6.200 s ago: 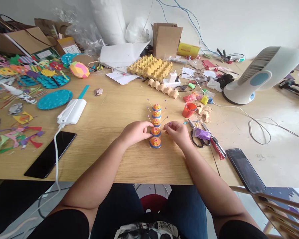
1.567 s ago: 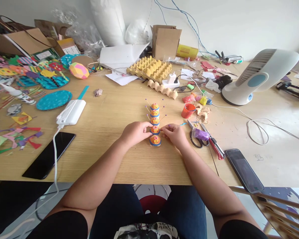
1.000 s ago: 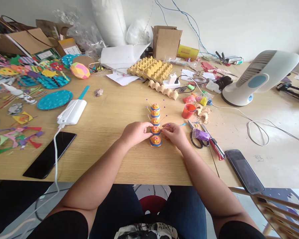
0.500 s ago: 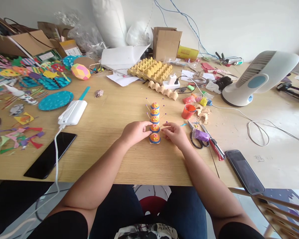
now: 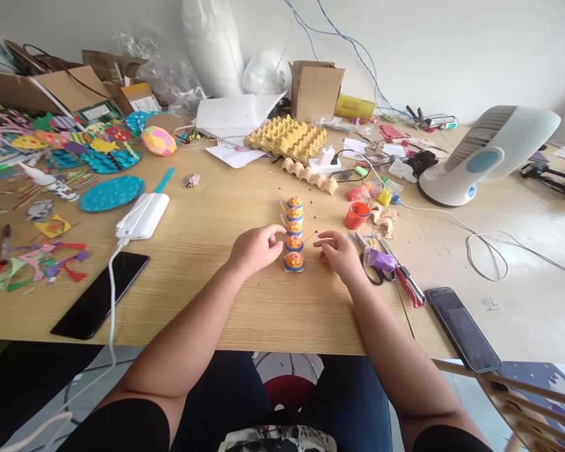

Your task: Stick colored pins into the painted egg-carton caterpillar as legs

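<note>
Flanking 5 orange figures (image 5: 294, 228) — 2 hands (image 5: 258, 248)

Row of five orange domed figures (image 5: 294, 228)
Upright, blue-banded, yellow-eyed, left of the red cup (image 5: 356, 216); purple-tipped pins (image 5: 315, 218) jut from several.

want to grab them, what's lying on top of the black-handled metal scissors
A small, shiny purple packet lies across the black-handled metal scissors. Blade tips and parts of the handles show past it; the middle beneath is covered and cannot be seen.
</note>
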A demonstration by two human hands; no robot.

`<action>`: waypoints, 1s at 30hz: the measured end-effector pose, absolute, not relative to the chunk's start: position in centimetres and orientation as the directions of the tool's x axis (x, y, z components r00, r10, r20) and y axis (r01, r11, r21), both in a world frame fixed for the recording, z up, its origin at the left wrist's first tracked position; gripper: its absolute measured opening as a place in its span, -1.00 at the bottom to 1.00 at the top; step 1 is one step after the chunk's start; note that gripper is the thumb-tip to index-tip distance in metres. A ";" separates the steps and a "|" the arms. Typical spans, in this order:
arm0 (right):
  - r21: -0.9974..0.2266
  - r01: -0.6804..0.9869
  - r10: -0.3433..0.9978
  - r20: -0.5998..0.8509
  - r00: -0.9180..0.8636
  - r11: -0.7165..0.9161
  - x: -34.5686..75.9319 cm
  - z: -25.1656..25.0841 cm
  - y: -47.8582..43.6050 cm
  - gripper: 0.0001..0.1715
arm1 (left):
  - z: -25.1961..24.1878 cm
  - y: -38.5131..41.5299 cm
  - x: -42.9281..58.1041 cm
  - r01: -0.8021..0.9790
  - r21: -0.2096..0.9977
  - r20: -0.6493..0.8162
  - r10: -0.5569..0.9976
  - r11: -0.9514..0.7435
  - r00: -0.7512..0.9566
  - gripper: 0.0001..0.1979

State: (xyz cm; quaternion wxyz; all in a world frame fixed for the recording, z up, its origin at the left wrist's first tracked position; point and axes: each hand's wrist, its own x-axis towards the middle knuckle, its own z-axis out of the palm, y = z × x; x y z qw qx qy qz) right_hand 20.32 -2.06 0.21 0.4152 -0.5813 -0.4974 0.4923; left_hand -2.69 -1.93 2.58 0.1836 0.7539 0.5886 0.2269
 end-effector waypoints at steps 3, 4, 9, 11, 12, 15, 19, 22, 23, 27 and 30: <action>-0.993 0.099 0.988 -0.049 0.146 -0.064 20.7 0.3 -1.8 -0.69 | 2.9 -2.3 -2.1 0.774 0.587 0.232 0.965 -0.239 0.122 -0.73; -0.997 0.074 0.980 0.005 0.198 -0.010 20.9 0.3 -1.7 -0.71 | 3.0 -2.5 -1.9 0.765 0.595 0.262 0.959 -0.248 0.107 -0.69; -0.984 0.026 0.857 0.165 0.488 0.175 22.6 0.8 -1.2 -0.77 | 2.4 -2.9 -1.3 0.710 0.618 0.404 0.911 -0.339 0.083 -0.69; -0.985 0.062 0.793 0.167 0.586 0.162 23.9 1.5 -0.9 -0.74 | 2.0 -2.9 -1.2 0.680 0.625 0.460 0.885 -0.382 0.075 -0.70; -0.983 0.116 0.773 0.181 0.608 0.139 24.6 1.9 -0.7 -0.72 | 1.8 -2.9 -1.2 0.669 0.624 0.480 0.874 -0.403 0.079 -0.70; -0.871 0.488 0.792 0.334 0.511 0.053 26.8 3.3 0.7 -0.75 | 1.6 -2.9 -1.2 0.655 0.601 0.540 0.837 -0.457 0.088 -0.69; -0.464 0.884 0.883 0.390 0.260 -0.056 28.8 4.7 4.3 -0.79 | 1.8 -2.9 -1.3 0.637 0.593 0.610 0.791 -0.493 0.044 -0.69; -0.316 0.942 0.942 0.266 0.204 -0.114 29.2 5.3 7.4 -0.82 | 1.8 -2.8 -1.4 0.619 0.602 0.628 0.778 -0.505 0.025 -0.69; -0.281 0.951 0.958 0.210 0.193 -0.130 29.2 5.4 8.3 -0.82 | 1.8 -2.8 -1.4 0.617 0.599 0.633 0.774 -0.510 0.026 -0.70; -0.209 0.961 0.978 0.062 0.198 -0.181 28.7 5.5 10.5 -0.73 | 1.7 -2.7 -1.5 0.619 0.579 0.655 0.755 -0.531 0.035 -0.71; -0.193 0.966 0.981 0.059 0.186 -0.172 28.3 5.4 10.3 -0.80 | 1.8 -2.7 -1.5 0.616 0.576 0.661 0.749 -0.537 0.035 -0.72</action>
